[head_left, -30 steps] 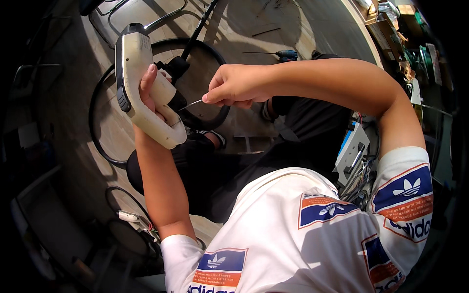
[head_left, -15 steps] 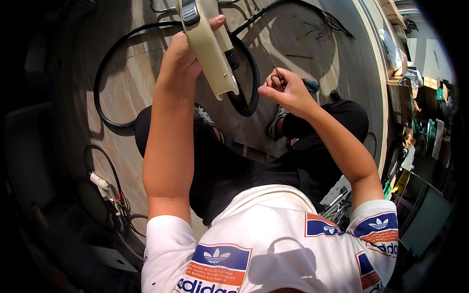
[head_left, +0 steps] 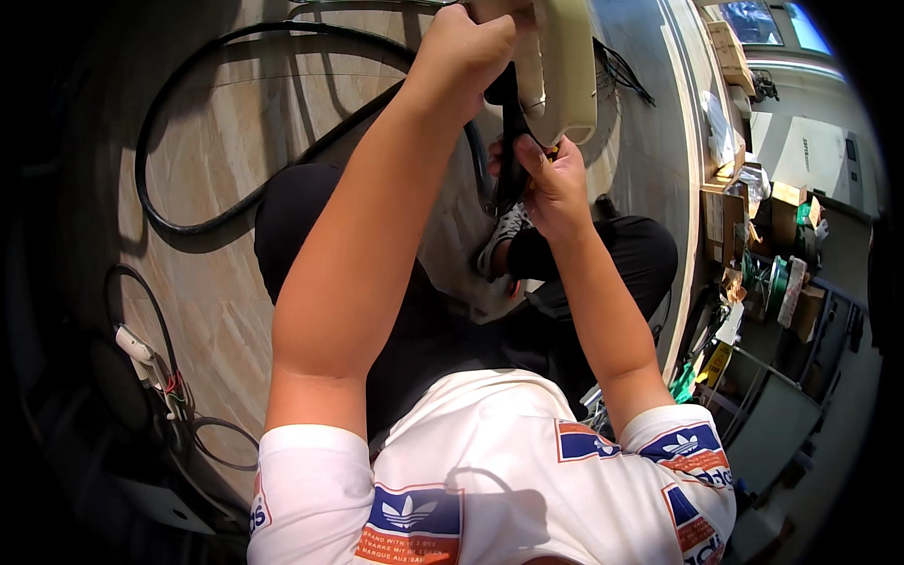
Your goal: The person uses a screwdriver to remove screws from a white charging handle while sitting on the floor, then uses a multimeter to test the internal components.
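A cream plastic charging-gun housing (head_left: 568,71) is raised at the top of the view, its lower end pointing toward me. My left hand (head_left: 468,58) is closed around its left side, the fingertips partly hidden. Under the lower end, my right hand (head_left: 556,184) pinches the thick black cable (head_left: 511,169) between thumb and fingers. A small yellow-and-dark bit of a tool (head_left: 554,152) shows by the right thumb; most of it is hidden by the hand and housing.
The black cable loops (head_left: 143,155) over the tiled floor at left. A white connector (head_left: 137,347) lies lower left beside coloured wires (head_left: 174,384). Loose wire ends (head_left: 633,77) show beyond the housing. Cardboard boxes (head_left: 723,221) and a green spool (head_left: 777,290) stand at right.
The housing and my left hand have moved right, and the housing has turned. My right hand, which held a thin-shafted screwdriver apart from it, has come in under its lower end onto the cable.
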The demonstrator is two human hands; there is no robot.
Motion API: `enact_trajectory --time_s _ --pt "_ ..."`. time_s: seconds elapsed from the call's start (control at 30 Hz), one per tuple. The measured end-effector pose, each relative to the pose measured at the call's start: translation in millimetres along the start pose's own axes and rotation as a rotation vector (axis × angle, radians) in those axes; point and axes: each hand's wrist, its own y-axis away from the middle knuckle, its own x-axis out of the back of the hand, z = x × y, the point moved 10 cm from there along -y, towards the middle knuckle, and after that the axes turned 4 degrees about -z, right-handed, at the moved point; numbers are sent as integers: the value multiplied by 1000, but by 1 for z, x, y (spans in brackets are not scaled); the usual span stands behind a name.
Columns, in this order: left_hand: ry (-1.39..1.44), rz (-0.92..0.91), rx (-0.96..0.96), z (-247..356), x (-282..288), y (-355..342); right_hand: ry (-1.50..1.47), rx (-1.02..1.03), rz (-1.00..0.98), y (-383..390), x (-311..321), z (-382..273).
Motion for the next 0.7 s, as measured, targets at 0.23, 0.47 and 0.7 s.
enact_trajectory --time_s 0.23,0.47,0.7 --pt "-228 40 -1 1 34 19 -203 61 45 -31 -24 2" --pt "-530 40 -49 36 38 44 -50 137 164 -53 -57 11" --pt "-137 413 -114 30 88 45 408 188 29 -53 -87 0"
